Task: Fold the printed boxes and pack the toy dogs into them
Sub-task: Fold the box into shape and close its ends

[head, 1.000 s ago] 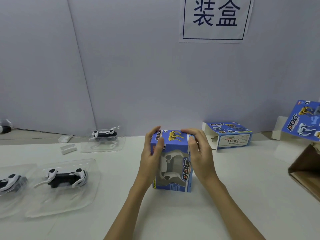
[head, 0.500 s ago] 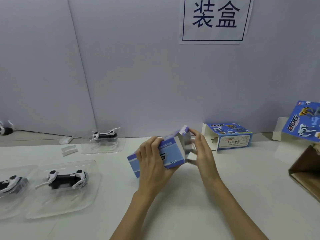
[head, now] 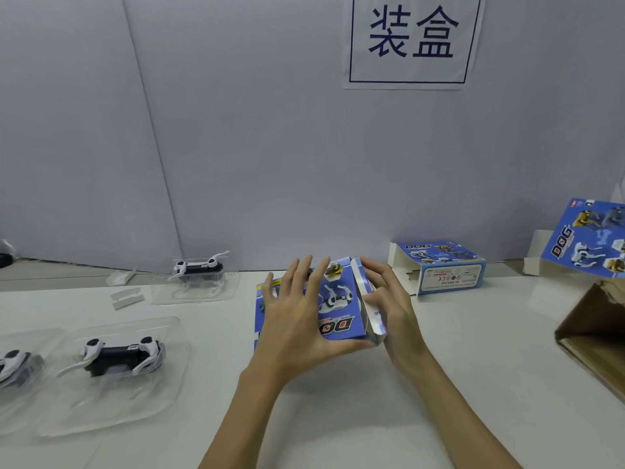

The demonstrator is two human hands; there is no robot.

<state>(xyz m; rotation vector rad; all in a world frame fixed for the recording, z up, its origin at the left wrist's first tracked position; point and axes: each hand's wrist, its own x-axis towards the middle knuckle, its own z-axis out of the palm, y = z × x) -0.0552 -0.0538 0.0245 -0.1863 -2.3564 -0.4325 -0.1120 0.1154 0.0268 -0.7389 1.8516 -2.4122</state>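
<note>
Head view. A white sign (head: 411, 40) at twelve o'clock on the grey wall bears two dark blue Chinese characters, 装盒, inside a thin frame. The blue printed box (head: 338, 309) at the centre of the white table (head: 473, 384) lies on its side; "DOG" shows on its face, upside down to the camera, beside pictures of a white and a yellow toy dog. Its right end flap stands open, white inside.

The left hand (head: 294, 319) lies flat over the box's left part, fingers straight and spread, thumb under the near edge. The right hand (head: 389, 309) is at the open end with its fingers loosely bent about the flap; whether they pinch it I cannot tell.

A second box (head: 443, 269) at one o'clock, open on its left end, carries "DOG" and a white label panel with small marks too fine to read. A third printed carton (head: 588, 248) at three o'clock also reads "DOG", above a brown cardboard box (head: 595, 336).

At nine o'clock, three black-and-white toy dogs sit in clear plastic trays: one (head: 199, 267) near the wall, one (head: 123, 353) nearer, one (head: 13, 363) cut by the left edge.
</note>
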